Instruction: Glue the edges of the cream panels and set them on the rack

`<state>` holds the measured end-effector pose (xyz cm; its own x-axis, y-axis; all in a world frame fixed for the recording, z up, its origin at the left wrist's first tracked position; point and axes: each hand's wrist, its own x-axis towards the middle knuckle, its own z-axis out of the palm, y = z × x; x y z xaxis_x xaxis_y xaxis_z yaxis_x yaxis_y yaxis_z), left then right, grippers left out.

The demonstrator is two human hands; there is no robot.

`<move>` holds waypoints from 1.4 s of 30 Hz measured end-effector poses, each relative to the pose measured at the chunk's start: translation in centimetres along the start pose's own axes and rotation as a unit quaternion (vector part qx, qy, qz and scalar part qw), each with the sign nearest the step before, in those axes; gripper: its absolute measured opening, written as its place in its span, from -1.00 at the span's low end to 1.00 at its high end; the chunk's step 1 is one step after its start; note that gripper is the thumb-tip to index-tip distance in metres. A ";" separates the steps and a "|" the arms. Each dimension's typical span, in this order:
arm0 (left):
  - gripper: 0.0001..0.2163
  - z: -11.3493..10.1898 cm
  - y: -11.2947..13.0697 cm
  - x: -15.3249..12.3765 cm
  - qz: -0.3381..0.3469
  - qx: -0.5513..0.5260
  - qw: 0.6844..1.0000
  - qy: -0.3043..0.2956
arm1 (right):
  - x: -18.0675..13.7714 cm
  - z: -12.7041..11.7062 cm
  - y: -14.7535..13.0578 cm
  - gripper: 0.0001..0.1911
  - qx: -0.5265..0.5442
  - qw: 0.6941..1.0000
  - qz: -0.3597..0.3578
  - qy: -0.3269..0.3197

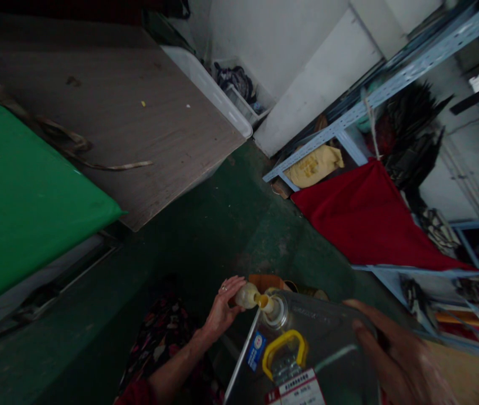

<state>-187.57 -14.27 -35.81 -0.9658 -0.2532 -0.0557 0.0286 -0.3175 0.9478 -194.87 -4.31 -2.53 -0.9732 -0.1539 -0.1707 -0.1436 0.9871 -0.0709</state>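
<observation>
Low in the picture, my left hand [221, 308], with a ring on one finger, is closed around a small pale see-through bottle [246, 295]. The bottle's yellowish mouth points right, at the pale spout [268, 305] of a large grey metal can [332, 332]. Mouth and spout are nearly touching; whether liquid flows between them I cannot tell. On the can's top are a yellow carrying handle [304, 344], a blue label and a red-and-white label. My right hand [395, 354], somewhat blurred, grips the can's right side, thumb on the top face.
A brown table [171, 112] and a green-covered surface [32, 214] stand to the left. On the right is a blue metal rack [349, 143] with a red cloth [361, 219] and a yellow sack [317, 166]. Green floor [222, 225] lies between. An orange-brown object [267, 281] sits behind the spout.
</observation>
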 end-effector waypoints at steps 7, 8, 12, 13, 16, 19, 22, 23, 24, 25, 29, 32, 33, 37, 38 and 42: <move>-0.44 0.0 0.3 0.1 -0.008 0.001 1.000 0.004 | 0.0 -0.2 0.3 -0.54 -0.013 1.000 -0.016 0.002; -0.44 0.0 0.3 0.1 -0.009 0.001 1.000 0.007 | -0.1 -0.2 0.1 -0.56 -0.010 1.000 -0.023 0.002; -0.43 0.2 0.3 0.0 -0.012 -0.002 1.000 0.015 | -0.2 -0.2 -0.5 -0.58 0.008 1.000 -0.027 0.004; -0.43 0.2 0.2 0.0 -0.010 -0.003 1.000 0.013 | -0.2 -0.2 -0.6 -0.57 0.012 1.000 -0.028 0.003; -0.43 0.1 0.1 0.0 -0.005 -0.006 1.000 0.010 | -0.1 0.0 -0.7 -0.55 0.014 1.000 -0.019 0.010; -0.42 0.1 0.1 0.0 0.000 -0.006 1.000 0.008 | 0.0 0.1 -0.4 -0.54 0.013 1.000 -0.022 0.014; -0.43 0.1 0.0 0.1 0.003 -0.002 1.000 0.007 | -0.1 0.1 -0.3 -0.52 0.010 1.000 -0.009 0.006; -0.43 0.1 0.0 0.1 0.003 -0.001 1.000 0.007 | -0.1 0.1 -0.3 -0.52 0.009 1.000 0.000 0.002; -0.43 0.1 0.0 0.1 0.002 -0.001 1.000 0.008 | -0.1 0.0 -0.3 -0.53 0.007 1.000 0.007 0.000; -0.43 0.1 0.0 0.1 0.001 0.000 1.000 0.008 | -0.1 0.0 -0.3 -0.53 0.006 1.000 0.011 0.000; -0.44 0.1 0.1 0.1 -0.002 -0.002 1.000 0.003 | 0.1 0.0 -0.3 -0.54 0.001 1.000 0.000 0.001; -0.43 0.1 0.1 0.0 0.003 -0.007 1.000 0.004 | 0.1 0.0 -0.2 -0.54 -0.002 1.000 0.006 -0.001; -0.43 0.1 0.1 0.0 0.004 -0.008 1.000 0.004 | 0.0 0.1 -0.2 -0.54 0.005 1.000 0.012 0.001; -0.43 0.2 -0.1 0.0 0.007 -0.003 1.000 0.004 | -0.1 0.2 -0.4 -0.53 0.028 0.999 0.020 0.001; -0.43 0.2 -0.1 0.0 0.009 -0.002 1.000 0.004 | -0.1 0.2 -0.5 -0.53 0.026 0.999 0.021 0.003; -0.43 0.3 -0.3 -0.1 0.016 0.000 1.000 0.003 | -0.1 0.1 -0.6 -0.54 0.024 0.999 0.022 0.004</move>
<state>-187.60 -13.89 -36.04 -0.9630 -0.2680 -0.0279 0.0587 -0.3097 0.9490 -194.65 -4.90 -2.61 -0.9799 -0.1104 -0.1663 -0.0926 0.9895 -0.1111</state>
